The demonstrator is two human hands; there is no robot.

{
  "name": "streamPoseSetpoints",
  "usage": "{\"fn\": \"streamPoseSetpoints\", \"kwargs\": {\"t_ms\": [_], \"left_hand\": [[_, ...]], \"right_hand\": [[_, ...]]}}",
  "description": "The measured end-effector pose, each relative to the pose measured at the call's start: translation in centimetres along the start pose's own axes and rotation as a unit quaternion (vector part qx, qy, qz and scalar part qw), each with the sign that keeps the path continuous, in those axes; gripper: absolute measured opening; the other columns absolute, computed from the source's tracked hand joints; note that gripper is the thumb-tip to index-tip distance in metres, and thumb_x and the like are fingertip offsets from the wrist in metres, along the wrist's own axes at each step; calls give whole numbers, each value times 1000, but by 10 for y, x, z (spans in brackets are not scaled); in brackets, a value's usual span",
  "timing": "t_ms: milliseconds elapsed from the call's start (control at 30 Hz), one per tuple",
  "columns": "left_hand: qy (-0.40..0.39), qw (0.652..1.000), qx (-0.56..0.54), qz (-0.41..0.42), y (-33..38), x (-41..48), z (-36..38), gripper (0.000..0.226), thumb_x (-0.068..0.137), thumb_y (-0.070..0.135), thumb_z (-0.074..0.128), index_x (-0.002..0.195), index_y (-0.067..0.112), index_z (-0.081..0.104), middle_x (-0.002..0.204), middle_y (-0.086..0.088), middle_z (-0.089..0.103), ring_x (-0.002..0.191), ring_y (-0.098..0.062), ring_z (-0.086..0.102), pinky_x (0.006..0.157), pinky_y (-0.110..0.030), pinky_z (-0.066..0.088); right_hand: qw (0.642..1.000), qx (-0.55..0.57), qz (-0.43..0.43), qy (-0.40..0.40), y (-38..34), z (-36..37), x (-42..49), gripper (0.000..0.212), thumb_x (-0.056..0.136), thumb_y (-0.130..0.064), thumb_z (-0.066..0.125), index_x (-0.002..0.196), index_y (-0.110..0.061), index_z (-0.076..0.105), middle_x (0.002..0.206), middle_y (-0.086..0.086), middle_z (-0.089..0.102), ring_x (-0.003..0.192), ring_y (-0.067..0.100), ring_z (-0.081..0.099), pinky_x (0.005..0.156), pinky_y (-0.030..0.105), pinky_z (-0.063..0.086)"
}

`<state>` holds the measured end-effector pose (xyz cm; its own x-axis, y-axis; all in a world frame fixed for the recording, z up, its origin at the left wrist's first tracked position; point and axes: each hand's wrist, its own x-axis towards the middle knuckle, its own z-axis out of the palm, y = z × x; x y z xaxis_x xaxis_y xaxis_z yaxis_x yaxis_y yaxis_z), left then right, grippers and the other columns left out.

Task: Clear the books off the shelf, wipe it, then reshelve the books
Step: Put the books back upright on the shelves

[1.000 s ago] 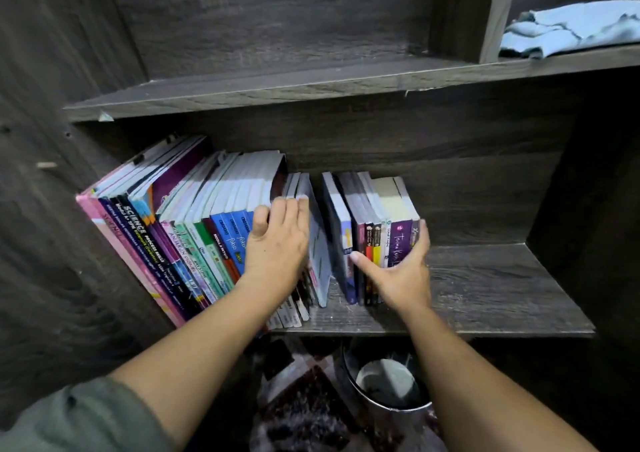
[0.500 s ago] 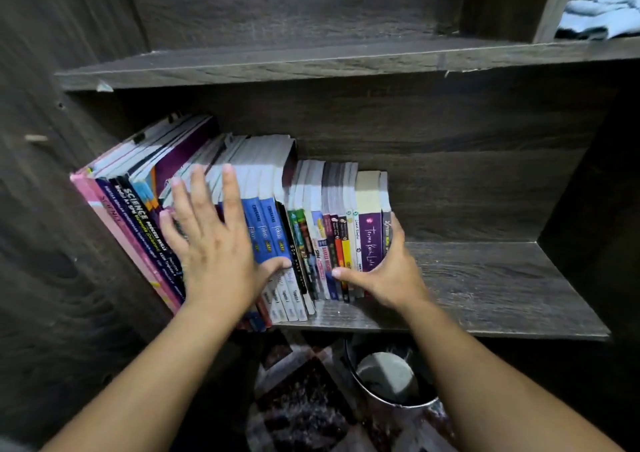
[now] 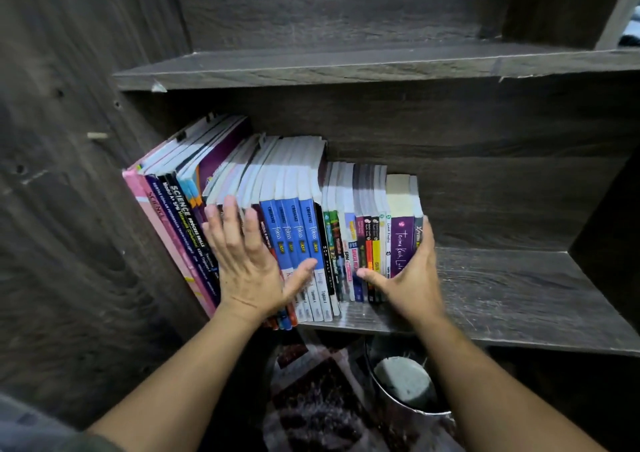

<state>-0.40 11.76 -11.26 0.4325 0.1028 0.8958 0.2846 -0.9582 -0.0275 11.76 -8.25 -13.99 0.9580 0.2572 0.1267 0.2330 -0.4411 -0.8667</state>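
Note:
A row of books [image 3: 304, 230] stands on the dark wooden shelf [image 3: 502, 289], packed against its left wall and leaning left. My left hand [image 3: 246, 264] lies flat with spread fingers on the spines of the tall books, next to the blue ones. At the row's right end my right hand [image 3: 412, 278] cups the small books. Its fingers press the outer side of the last book beside the purple book [image 3: 403, 240], and its thumb lies across the lower spines. The right half of the shelf board is bare.
An upper shelf board [image 3: 346, 64] hangs close above the books. Below the shelf stand a metal bucket [image 3: 405, 386] and a patterned mat [image 3: 311, 399]. Dark wooden walls close in on the left and right.
The gap between the two book groups has closed: my right hand pushed the small books left against the tall ones. My left hand moved from the gap onto the tall books' spines.

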Motion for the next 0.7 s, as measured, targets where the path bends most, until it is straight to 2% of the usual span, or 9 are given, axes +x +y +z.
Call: {"fn": "streamPoseSetpoints", "kwargs": {"t_ms": [100, 167, 233, 333, 433, 533, 567, 633, 700], "left_hand": [[39, 999, -28, -6, 0, -3, 6, 101, 88, 68, 29, 150, 6, -20, 159, -9, -23, 147, -31, -16, 117, -54, -2], [40, 999, -17, 12, -6, -2, 11, 99, 88, 68, 25, 150, 5, -19, 158, -11, -24, 147, -30, -16, 118, -53, -2], [41, 999, -3, 22, -10, -2, 14, 99, 86, 68, 24, 150, 5, -18, 158, -12, -24, 147, -31, -15, 118, -53, -3], [43, 999, 5, 22, -10, 0, 14, 98, 86, 67, 24, 150, 6, -18, 158, -13, -24, 147, -31, -14, 118, -51, -4], [35, 999, -9, 24, -9, -1, 8, 93, 89, 65, 21, 150, 6, -18, 159, -11, -23, 148, -29, -13, 119, -49, -3], [27, 999, -26, 0, -15, 3, -11, 90, 92, 63, 18, 151, 3, -13, 161, -11, -12, 149, -29, -6, 120, -49, 2], [32, 999, -25, -25, -17, 9, -20, 89, 93, 61, 18, 151, -1, -5, 161, -15, -2, 148, -31, 0, 120, -50, 3], [39, 997, -21, -70, -22, 22, -39, 81, 95, 51, 25, 147, -10, 14, 155, -24, 20, 147, -34, 11, 119, -55, 7], [17, 996, -24, -85, -29, 29, -51, 73, 95, 42, 35, 146, -9, 24, 152, -24, 28, 146, -35, 16, 117, -57, 13]], "right_hand": [[997, -20, -66, 28, -7, -2, 3, 139, 52, -63, 82, 146, -42, -18, 160, 1, 4, 146, 21, 14, 117, 46, 19], [991, -42, -119, 53, -15, -2, 4, 126, 60, -67, 75, 144, -46, -17, 158, 3, 6, 145, 23, 16, 116, 48, 23], [985, -51, -153, 65, -20, -1, 2, 111, 68, -66, 69, 145, -46, -9, 156, 7, 9, 143, 27, 22, 113, 52, 28], [985, -45, -149, 68, -22, -1, 0, 94, 77, -61, 65, 147, -41, 5, 156, 9, 9, 142, 31, 21, 111, 58, 28], [972, -115, -172, 108, -31, -3, 2, 81, 81, -61, 58, 146, -29, 22, 157, 10, 12, 144, 32, 13, 114, 62, 17], [946, -159, -249, 135, -57, -7, 3, 66, 79, -51, 59, 137, -25, 43, 156, 11, 19, 146, 29, 9, 117, 55, -1], [942, -150, -276, 120, -68, -9, 2, 63, 79, -47, 59, 136, -24, 45, 156, 10, 22, 146, 28, 10, 118, 53, 0], [939, -116, -320, 48, -88, -10, -2, 62, 83, -42, 57, 140, -23, 43, 154, 5, 29, 145, 22, 15, 119, 51, 10], [932, -106, -344, -43, -102, -7, -8, 63, 87, -39, 57, 145, -26, 35, 155, -3, 28, 144, 16, 20, 117, 46, 21]]}}
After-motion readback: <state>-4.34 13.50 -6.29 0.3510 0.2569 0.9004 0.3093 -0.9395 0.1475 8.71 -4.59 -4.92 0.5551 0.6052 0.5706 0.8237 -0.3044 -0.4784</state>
